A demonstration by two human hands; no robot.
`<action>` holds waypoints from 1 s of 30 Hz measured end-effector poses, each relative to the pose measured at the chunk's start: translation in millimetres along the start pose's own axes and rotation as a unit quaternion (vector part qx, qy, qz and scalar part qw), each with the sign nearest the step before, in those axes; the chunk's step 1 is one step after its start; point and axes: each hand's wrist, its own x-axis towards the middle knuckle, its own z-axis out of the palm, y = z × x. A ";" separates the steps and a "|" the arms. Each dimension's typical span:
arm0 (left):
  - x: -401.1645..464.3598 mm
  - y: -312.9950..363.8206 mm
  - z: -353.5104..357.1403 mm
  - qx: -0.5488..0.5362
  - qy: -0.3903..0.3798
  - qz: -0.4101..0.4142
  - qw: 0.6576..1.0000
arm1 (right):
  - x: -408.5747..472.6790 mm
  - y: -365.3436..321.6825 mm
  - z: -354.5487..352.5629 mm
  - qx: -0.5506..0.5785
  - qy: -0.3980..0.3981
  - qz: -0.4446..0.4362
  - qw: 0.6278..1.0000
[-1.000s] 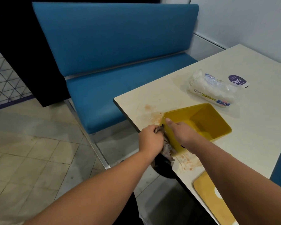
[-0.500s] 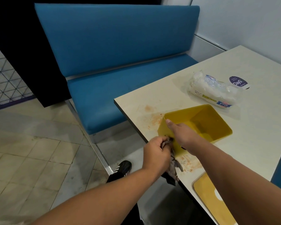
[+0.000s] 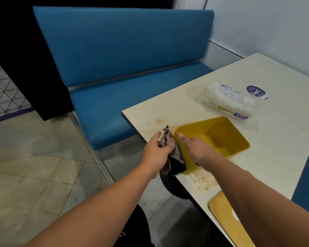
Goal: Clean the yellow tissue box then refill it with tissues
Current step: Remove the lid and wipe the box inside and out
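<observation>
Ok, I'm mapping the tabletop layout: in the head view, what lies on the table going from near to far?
Yellow lid → yellow tissue box → paper towel pack → purple sticker.

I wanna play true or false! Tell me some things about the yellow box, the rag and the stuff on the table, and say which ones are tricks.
1. The left hand holds a rag against the outside of the yellow box. True.
2. The yellow box is full of tissues. False: it is open on top and no tissues show inside.
3. The right hand grips the box's near rim. True.
4. The pack of tissues sits inside the box. False: it lies on the table, beyond the box.
5. The table is spotless. False: orange smears mark it near the box.
</observation>
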 end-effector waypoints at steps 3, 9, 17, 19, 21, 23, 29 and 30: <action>-8.0 -10.6 7.8 0.132 0.019 0.046 0.990 | 1.0 -0.2 1.0 0.008 0.002 -0.008 1.000; -6.7 5.7 26.2 0.130 0.075 0.061 0.987 | 9.1 5.3 3.7 0.028 0.003 -0.005 1.000; -10.5 -7.8 30.5 0.100 0.082 0.051 0.990 | 8.0 6.2 3.2 0.029 0.005 -0.001 1.000; -14.8 -6.2 32.3 0.076 0.085 0.068 0.991 | 9.9 6.1 3.9 0.033 0.005 0.001 0.999; -17.0 -11.2 31.8 0.087 0.076 0.047 0.992 | 9.4 6.3 4.1 0.035 0.006 -0.001 0.999; -11.3 -9.6 30.3 0.119 0.078 0.024 0.990 | 9.1 6.5 3.6 0.041 0.006 -0.005 0.999; -20.2 -2.0 34.0 0.066 0.081 0.068 0.992 | 10.7 6.0 3.6 0.048 -0.002 0.006 0.999; -24.0 -9.1 34.3 0.086 0.072 0.056 0.992 | 9.6 5.8 3.0 0.041 -0.002 0.006 0.999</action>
